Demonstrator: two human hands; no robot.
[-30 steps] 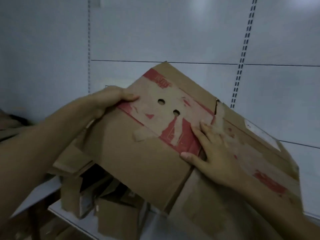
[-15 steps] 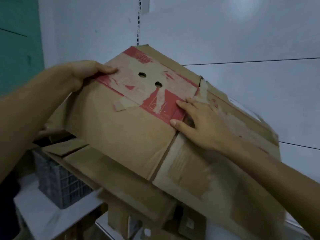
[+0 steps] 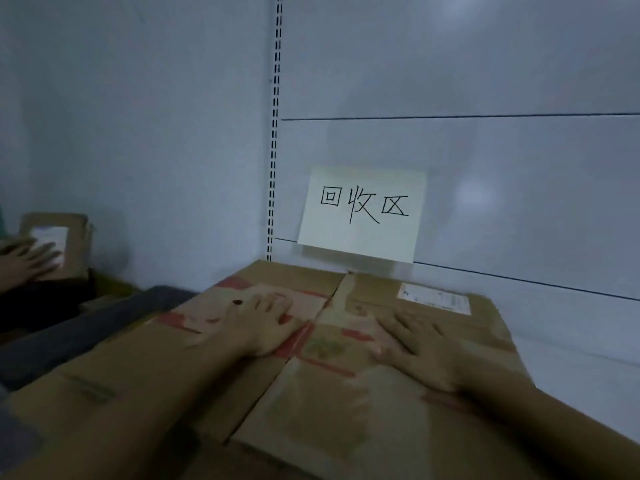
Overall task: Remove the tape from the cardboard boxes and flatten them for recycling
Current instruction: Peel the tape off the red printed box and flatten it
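Whereas it was held tilted up before, the cardboard box now lies flat at lower centre, long axis left-right, with the left hand and right hand pressing it, fingers straight and spread.

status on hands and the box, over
Left hand, right hand open, pressing flat on flattened box. Box lies below paper sign. Another person's hand on second box far left.

The flattened cardboard box hides whatever lies beneath it, and its near end runs off the bottom edge, on the wrist side of both grips. Just beyond the right grip, a white label carries print too small to read. Far outward of the left grip, another hand is blurred and cut off by the picture's edge.
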